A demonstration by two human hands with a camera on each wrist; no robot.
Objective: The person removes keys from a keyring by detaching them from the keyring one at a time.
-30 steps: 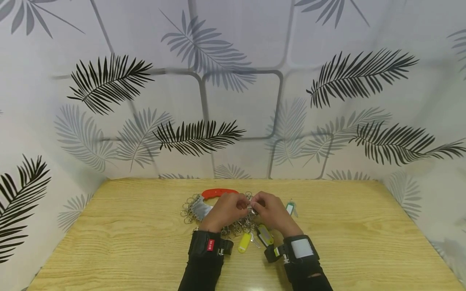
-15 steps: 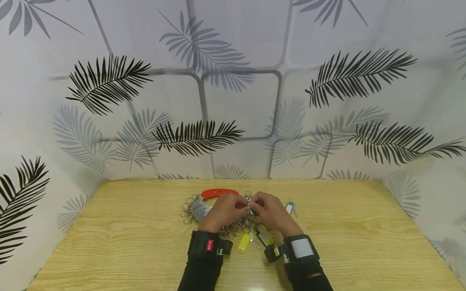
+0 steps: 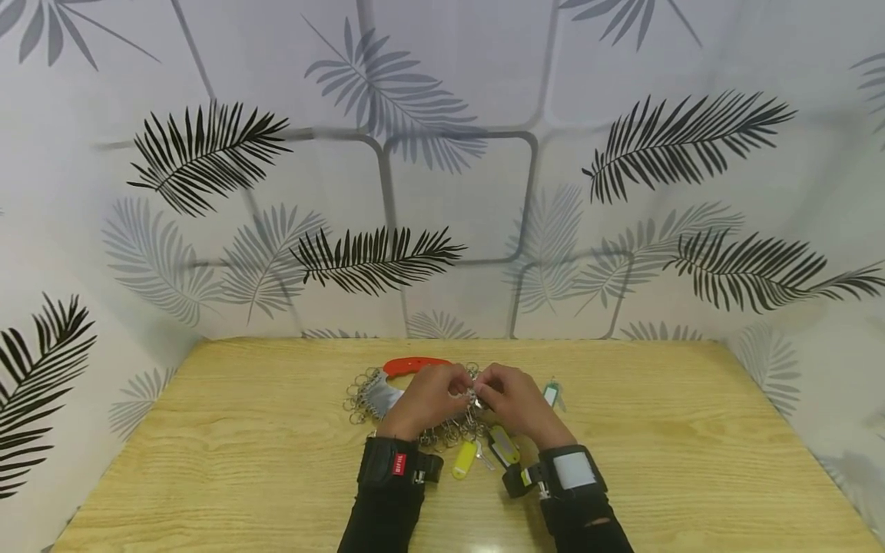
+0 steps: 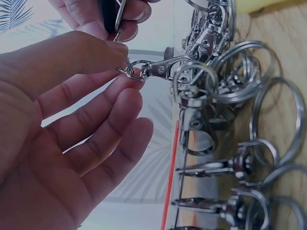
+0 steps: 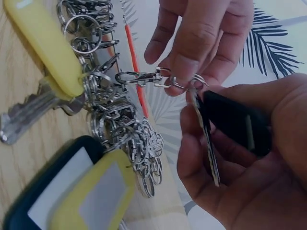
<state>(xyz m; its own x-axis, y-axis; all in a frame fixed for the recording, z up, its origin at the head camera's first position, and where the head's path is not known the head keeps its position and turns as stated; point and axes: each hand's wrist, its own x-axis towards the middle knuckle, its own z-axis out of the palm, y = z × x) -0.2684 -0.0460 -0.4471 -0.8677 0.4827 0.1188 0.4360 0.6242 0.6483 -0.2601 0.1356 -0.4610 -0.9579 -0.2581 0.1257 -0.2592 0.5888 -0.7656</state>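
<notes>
A key holder with a red handle [image 3: 415, 365] and grey metal plate [image 3: 382, 399] lies on the table, its edge lined with snap hooks and split rings. My left hand [image 3: 432, 395] pinches a small ring at the end of one snap hook [image 4: 163, 68] between thumb and forefinger. Close beside it, my right hand [image 3: 515, 399] holds a key [image 5: 208, 143], seen edge-on, together with a dark key tag [image 5: 237, 122]. A ring [image 5: 199, 81] at the key's top meets the hook's ring right at the left thumb tip. The left hand's other fingers are loosely bent.
Nearer me lie a yellow key tag [image 3: 464, 459] with a key [image 3: 485, 456], and a yellow tag [image 5: 96, 196] overlapping a dark one [image 5: 53, 182]. A green tag [image 3: 551, 394] lies right of the right hand. A patterned wall [image 3: 442, 192] stands behind the table [image 3: 242, 430].
</notes>
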